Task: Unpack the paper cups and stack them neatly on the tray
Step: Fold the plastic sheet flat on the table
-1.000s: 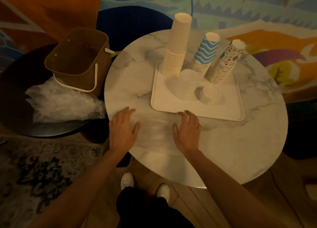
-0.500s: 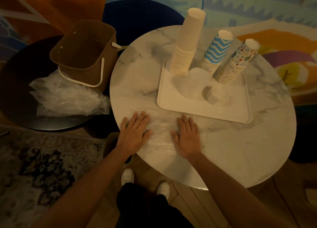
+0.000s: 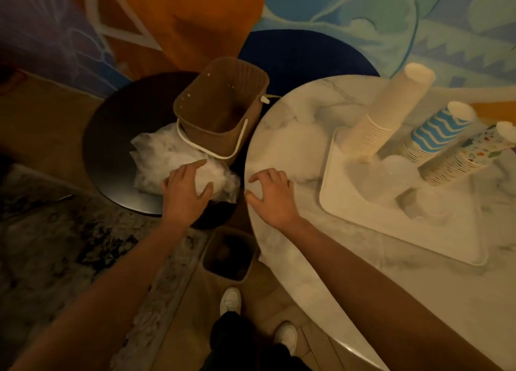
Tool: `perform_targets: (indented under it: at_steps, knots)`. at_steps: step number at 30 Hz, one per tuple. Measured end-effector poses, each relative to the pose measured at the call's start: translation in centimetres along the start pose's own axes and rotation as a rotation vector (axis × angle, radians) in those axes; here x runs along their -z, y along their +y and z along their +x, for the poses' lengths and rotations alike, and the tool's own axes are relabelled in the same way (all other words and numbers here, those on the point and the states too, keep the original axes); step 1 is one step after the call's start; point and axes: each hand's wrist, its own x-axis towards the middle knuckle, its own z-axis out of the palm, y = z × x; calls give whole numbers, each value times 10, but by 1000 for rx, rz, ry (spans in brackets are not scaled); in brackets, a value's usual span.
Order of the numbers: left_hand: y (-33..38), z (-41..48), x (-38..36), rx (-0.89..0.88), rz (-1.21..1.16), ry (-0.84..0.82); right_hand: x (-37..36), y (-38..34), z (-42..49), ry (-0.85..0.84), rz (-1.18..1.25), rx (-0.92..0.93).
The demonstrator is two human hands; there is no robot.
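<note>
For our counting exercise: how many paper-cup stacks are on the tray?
3, at the back of the tray: plain cream stack leftmost, blue-striped stack middle, patterned stack rightmost.

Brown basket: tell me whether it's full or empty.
Empty: the brown basket shows only bare floor inside; crumpled plastic wrap lies outside, beside it.
</note>
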Motion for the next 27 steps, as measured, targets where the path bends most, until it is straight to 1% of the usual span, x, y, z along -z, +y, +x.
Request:
perform_targets:
  at_steps: [2, 4, 7, 11, 14, 16, 19, 22, 24, 25, 27]
  knots:
    - [-24, 13, 13, 91, 61, -28, -11, -21, 23, -71, 17, 8]
    - [-45, 25, 21, 146, 156, -59, -22, -38, 44, -155, 43, 4]
    - [-72, 40, 21, 159, 294, -139, -41, -56, 68, -280, 48, -24]
    - [-94, 53, 10, 167, 377, -229, -62, -67, 86, -377, 37, -77]
    - [-101, 56, 2, 157, 403, -235, -73, -67, 90, -413, 44, -100]
    - [-103, 57, -1, 133, 408, -183, -75, -67, 91, -419, 62, -108]
    - [-96, 59, 1, 91, 322, -28, -71, -68, 92, -373, 138, -84]
    - [-83, 64, 17, -21, 223, 86, -60, -73, 92, -227, 196, 13]
    - [-70, 66, 31, -83, 149, 77, -49, -75, 91, -68, 194, 82]
    - [-61, 66, 38, -87, 79, 64, -41, -76, 89, -1, 200, 111]
    - [-39, 63, 49, -48, -89, 19, -23, -75, 84, 66, 223, 146]
